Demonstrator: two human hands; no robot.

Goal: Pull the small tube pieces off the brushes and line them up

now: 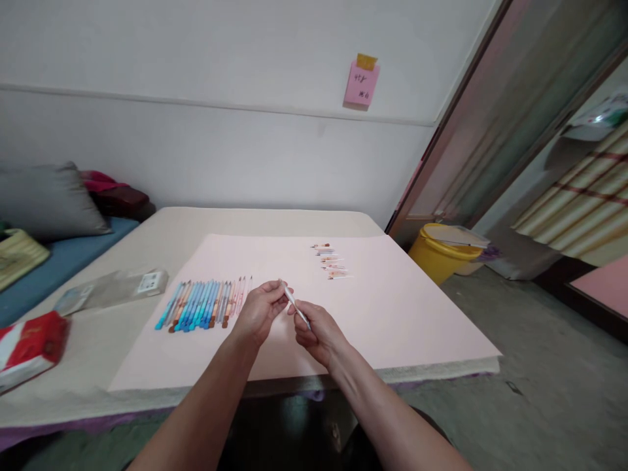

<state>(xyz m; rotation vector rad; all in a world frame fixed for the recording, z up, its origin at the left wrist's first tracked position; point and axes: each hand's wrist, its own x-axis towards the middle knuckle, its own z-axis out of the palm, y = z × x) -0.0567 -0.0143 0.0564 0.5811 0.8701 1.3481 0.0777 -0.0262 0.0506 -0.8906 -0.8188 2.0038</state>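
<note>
Over the front middle of a pink sheet (383,314), both hands hold a slim white pen (289,296), tilted with its upper end to the left. My left hand (261,310) pinches the upper end between thumb and fingers. Lower down, my right hand (320,332) is wrapped round the other end, its curled fingers hiding part of it. Left of the hands lies a row of several pens (201,304), blue, brown, grey and pink. Beyond the right hand is a short column of small slender pieces (332,265), too small to make out.
A clear plastic bag (115,291) and a red and white packet (32,347) lie on the table's left side. A grey cushion (46,199) is farther left. Past the right edge stands a yellow bucket (436,255). A pink note (362,84) hangs on the wall.
</note>
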